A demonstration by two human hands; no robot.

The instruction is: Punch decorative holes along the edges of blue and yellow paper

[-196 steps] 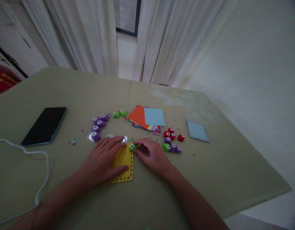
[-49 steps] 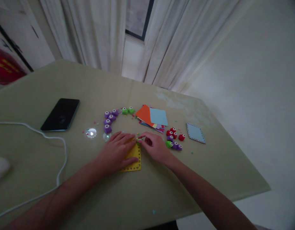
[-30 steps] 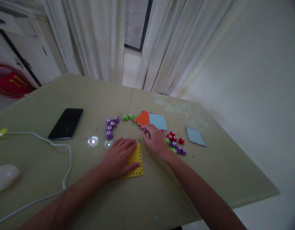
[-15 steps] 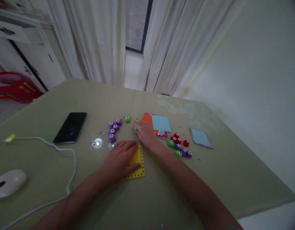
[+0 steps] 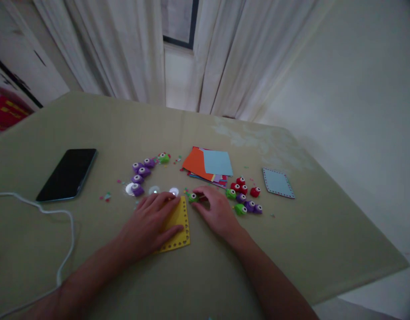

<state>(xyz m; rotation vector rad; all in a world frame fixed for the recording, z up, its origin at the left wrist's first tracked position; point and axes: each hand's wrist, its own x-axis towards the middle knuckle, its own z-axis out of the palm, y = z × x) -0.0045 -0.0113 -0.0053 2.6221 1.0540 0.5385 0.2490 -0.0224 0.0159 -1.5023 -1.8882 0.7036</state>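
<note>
My left hand [image 5: 148, 224] lies flat with spread fingers on a yellow square of paper [image 5: 176, 218], whose right and lower edges carry rows of small punched holes. Just right of its upper right corner, my right hand [image 5: 220, 213] pinches a small green hole punch [image 5: 192, 198] with one round eye between thumb and fingers. Purple punches [image 5: 144, 171] of the same kind form a curved group beyond my left hand, with another green punch [image 5: 164, 158] at its far end. Right of my right hand sit red punches [image 5: 255, 192] with several purple and green ones.
A stack of coloured paper [image 5: 218, 162] lies beyond my right hand. Farther right is a light blue square [image 5: 278, 182] with punched edges. A dark phone [image 5: 68, 174] and a white cable [image 5: 70, 235] lie at left. Paper confetti [image 5: 107, 196] and round clear discs [image 5: 154, 190] are scattered about.
My right hand has drawn back from beside the paper stack towards the yellow paper, bringing the green hole punch with it. My left hand stays on the yellow paper. The view has shifted slightly.
</note>
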